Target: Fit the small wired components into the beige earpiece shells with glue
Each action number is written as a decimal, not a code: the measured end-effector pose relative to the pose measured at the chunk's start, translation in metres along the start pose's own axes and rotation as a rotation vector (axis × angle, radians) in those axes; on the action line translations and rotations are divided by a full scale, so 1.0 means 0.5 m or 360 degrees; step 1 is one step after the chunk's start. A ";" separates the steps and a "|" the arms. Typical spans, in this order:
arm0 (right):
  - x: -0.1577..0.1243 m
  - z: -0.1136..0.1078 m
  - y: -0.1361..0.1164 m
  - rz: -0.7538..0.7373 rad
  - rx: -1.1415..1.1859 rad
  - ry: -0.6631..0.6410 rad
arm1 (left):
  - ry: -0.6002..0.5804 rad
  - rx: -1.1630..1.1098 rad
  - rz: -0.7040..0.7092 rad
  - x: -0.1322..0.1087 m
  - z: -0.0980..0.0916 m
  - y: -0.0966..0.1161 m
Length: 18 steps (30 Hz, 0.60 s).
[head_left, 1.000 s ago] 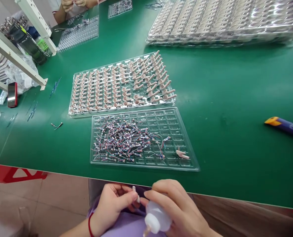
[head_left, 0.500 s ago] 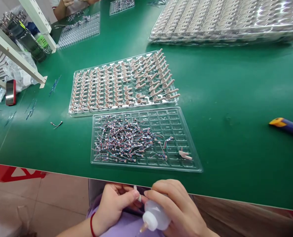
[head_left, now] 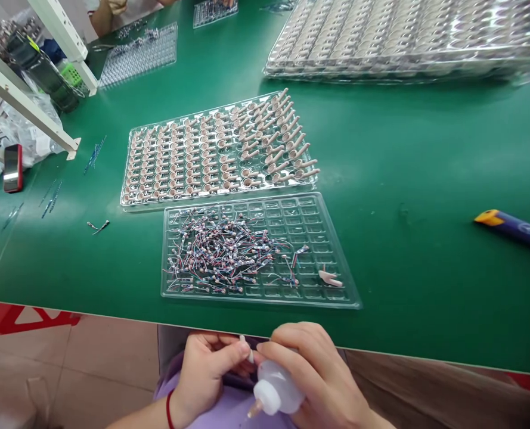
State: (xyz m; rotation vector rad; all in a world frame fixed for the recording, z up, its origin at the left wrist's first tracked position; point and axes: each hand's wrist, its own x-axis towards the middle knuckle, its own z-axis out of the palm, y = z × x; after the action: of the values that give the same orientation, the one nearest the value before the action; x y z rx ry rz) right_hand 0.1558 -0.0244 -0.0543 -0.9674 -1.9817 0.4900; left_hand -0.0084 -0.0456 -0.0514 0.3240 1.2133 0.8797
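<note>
My left hand (head_left: 204,372) is closed at the table's front edge, pinching a small pale stemmed piece (head_left: 250,356) between thumb and fingers. Beside it, my right hand (head_left: 322,372) wraps round a translucent squeeze bottle (head_left: 282,384), whose capped nozzle points down and to the left. My right fingertips come close to the pale piece; whether they touch it I cannot tell. Just beyond both hands lies a clear tray (head_left: 309,298) with a heap of small wired circuit boards (head_left: 222,250). On its right side rest loose pale earbud shells (head_left: 330,278).
Behind it, a second clear tray (head_left: 128,207) holds rows of stemmed shells. Stacked full trays (head_left: 381,42) stand at the back right. A blue-and-yellow tool (head_left: 515,226) lies on the right, a phone (head_left: 13,168) on the left. Another person's hand (head_left: 117,6) shows at the far edge.
The whole view has shifted slightly, with the table things sliding a little left. Both hands keep their hold and nearly the same pose; the bottle is turned slightly.
</note>
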 end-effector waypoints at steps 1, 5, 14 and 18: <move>-0.002 0.000 0.001 0.0001 -0.0001 -0.0003 | 0.0016 -0.0014 0.0012 -0.001 0.001 -0.002; -0.010 0.004 0.005 -0.0020 0.0000 0.0002 | 0.0075 -0.0035 0.0055 0.000 0.005 -0.008; 0.000 -0.014 0.009 -0.0006 0.0145 -0.0039 | -0.0089 0.0169 -0.0116 -0.021 -0.011 0.018; 0.005 -0.076 0.050 0.0303 0.0093 0.0191 | -0.0044 0.0683 0.0382 -0.043 -0.008 0.071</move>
State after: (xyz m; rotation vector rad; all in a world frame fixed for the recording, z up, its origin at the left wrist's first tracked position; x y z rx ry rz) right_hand 0.1975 -0.0078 -0.0478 -1.1280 -1.7683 0.5778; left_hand -0.0284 -0.0398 -0.0154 0.8384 1.3520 0.8092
